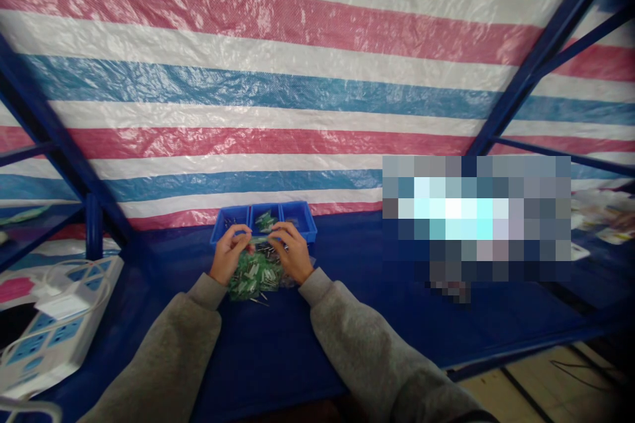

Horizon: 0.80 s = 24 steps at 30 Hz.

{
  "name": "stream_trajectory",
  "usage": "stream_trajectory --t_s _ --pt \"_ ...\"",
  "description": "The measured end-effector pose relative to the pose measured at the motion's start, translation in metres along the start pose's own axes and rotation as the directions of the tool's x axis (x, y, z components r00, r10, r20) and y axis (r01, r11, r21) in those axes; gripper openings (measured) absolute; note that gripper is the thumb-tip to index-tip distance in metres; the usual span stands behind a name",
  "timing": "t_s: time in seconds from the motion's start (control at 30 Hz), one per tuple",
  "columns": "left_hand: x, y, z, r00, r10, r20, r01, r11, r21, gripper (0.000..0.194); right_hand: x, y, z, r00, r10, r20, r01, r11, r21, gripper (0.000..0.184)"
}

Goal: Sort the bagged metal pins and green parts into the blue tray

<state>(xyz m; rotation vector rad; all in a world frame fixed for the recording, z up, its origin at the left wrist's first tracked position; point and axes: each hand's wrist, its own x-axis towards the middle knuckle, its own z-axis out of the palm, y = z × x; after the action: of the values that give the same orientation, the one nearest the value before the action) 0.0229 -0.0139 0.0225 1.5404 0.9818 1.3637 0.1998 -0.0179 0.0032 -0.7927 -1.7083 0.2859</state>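
Observation:
In the head view, my left hand (231, 255) is closed in a pinch above a pile of small green-and-clear packets (252, 275) with slim silvery pieces among them. My right hand (294, 255) faces it, thumb and fingers also pinched together. A thin, pale greenish strip shows between the fingertips, but it is too small to name. Just behind the hands stands a blue tray (310, 223) with three compartments. Dark slim pieces lie in its left compartment, and green packets (264, 221) are in the middle one. My right hand partly covers the right compartment.
A white power strip (74, 344) with plugs and cables lies on the left. The blue table (268, 357) meets a striped plastic sheet (297, 92) at the back, between blue frame posts (526, 79). A pixelated patch hides part of the right side.

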Motion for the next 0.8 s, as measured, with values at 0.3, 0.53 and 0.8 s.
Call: stream_trajectory --t_s 0.3,0.53,0.8 --pt "-0.005 -0.004 0.001 0.998 0.024 0.051 -0.031 0.988 0.154 0.029 -0.004 0.001 0.002 0.986 0.166 0.006 -0.166 0.986 0.02 0.024" --pt "-0.004 0.003 0.001 0.996 0.007 0.085 -0.007 1.0 -0.002 0.034 0.002 -0.009 -0.004 0.997 0.063 -0.037 -0.062 0.998 0.018 0.028" --pt "-0.001 -0.002 -0.002 0.986 0.148 0.073 -0.16 0.966 0.205 0.03 0.0 0.002 0.001 0.983 0.184 -0.007 -0.183 0.982 0.043 0.014"
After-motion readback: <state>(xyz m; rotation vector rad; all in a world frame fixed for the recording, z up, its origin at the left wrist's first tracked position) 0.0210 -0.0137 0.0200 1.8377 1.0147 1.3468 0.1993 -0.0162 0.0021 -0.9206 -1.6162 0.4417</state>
